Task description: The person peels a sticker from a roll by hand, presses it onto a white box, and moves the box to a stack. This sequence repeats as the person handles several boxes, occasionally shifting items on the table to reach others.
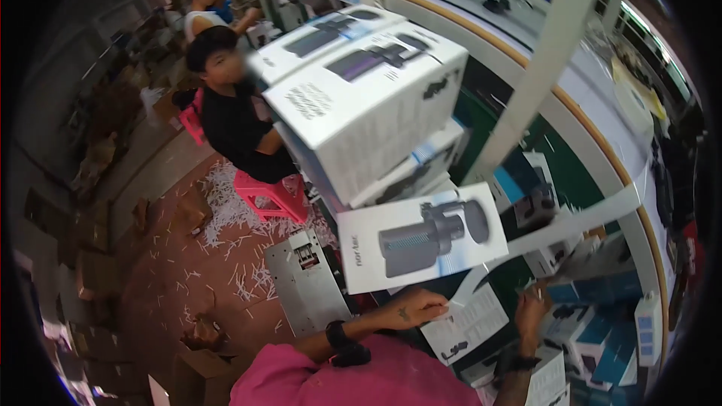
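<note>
My left hand [418, 308] is closed, its fingertips pinched at the lower end of a pale, curving strip [471, 283]. Just under those fingers lies a white printed box [470, 325] with small product pictures. My right hand [532, 310] is to the right of that box, fingers curled; whatever they pinch, if anything, is too small and blurred to name. Above my left hand, a white carton [421, 237] with a picture of a dark microphone leans at the foot of a tall stack.
Large white microphone cartons [376, 98] are stacked ahead. A white post [538, 68] rises beside the workbench [519, 53]. More blue-and-white boxes [602, 346] lie at right. Two people sit or stand at far left, near a pink stool [272, 194]; paper shreds [226, 203] litter the floor.
</note>
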Available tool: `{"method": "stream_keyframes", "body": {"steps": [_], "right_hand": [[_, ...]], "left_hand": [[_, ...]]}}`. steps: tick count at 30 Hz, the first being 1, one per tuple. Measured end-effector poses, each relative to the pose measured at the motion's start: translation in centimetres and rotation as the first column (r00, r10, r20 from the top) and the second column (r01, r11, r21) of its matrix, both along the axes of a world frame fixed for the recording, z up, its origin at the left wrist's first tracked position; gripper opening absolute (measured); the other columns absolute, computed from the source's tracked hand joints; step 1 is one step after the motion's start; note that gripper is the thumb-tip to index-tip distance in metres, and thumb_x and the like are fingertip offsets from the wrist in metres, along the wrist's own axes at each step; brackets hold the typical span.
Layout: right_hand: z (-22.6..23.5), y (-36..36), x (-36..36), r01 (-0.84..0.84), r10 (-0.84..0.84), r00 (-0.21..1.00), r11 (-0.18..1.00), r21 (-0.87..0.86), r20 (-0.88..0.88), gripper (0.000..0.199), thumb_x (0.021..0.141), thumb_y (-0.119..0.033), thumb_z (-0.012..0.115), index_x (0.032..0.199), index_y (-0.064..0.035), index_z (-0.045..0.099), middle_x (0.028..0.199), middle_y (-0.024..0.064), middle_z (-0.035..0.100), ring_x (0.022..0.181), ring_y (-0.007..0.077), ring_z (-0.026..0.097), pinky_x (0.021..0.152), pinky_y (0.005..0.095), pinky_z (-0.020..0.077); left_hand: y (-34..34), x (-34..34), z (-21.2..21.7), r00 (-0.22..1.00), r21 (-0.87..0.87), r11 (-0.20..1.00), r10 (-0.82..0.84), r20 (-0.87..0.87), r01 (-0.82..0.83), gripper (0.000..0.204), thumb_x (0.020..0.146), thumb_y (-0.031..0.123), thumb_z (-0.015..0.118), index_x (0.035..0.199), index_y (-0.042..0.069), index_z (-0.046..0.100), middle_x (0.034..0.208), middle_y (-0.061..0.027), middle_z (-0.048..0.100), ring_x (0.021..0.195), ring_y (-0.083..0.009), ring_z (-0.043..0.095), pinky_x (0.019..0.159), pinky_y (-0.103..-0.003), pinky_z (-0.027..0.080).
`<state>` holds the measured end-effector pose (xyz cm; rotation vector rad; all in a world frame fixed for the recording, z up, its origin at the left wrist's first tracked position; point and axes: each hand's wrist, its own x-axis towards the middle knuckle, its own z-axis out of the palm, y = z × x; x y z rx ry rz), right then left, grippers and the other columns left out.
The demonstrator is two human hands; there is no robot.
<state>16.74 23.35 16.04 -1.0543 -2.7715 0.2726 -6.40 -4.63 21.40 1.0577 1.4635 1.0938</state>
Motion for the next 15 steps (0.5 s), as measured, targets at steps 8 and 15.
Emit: {"method": "stream_keyframes", "body": {"steps": [8, 15], "right_hand": [[-9.4, 3.3, -0.5, 0.021, -0.021, 0.992, 1.000, 0.001, 0.127, 0.010, 0.085, -0.006, 0.056, 0.083, -0.0054, 0.066, 0.073, 0.0219, 0.065, 0.069, 0.0405, 0.067, 0.062, 0.0513, 0.0517], [-9.7, 0.3, 0.3, -0.134, 0.140, 0.980, 0.990, -0.051, 0.144, 0.008, 0.085, -0.010, 0.061, 0.080, -0.0036, 0.062, 0.077, 0.0183, 0.066, 0.078, 0.0372, 0.066, 0.071, 0.0472, 0.0530]], "left_hand": [[-0.3, -0.9, 0.9, 0.978, -0.085, 0.985, 0.162, 0.128, -0.152, 0.023, 0.102, 0.016, 0.056, 0.109, 0.000, 0.071, 0.081, 0.0007, 0.066, 0.070, -0.0038, 0.055, 0.061, -0.021, 0.044], [1.1, -0.3, 1.0, 0.978, -0.138, 0.981, 0.156, 0.136, -0.137, 0.022, 0.100, 0.011, 0.059, 0.111, -0.006, 0.068, 0.093, -0.0044, 0.073, 0.080, -0.0051, 0.059, 0.070, -0.022, 0.047]]}}
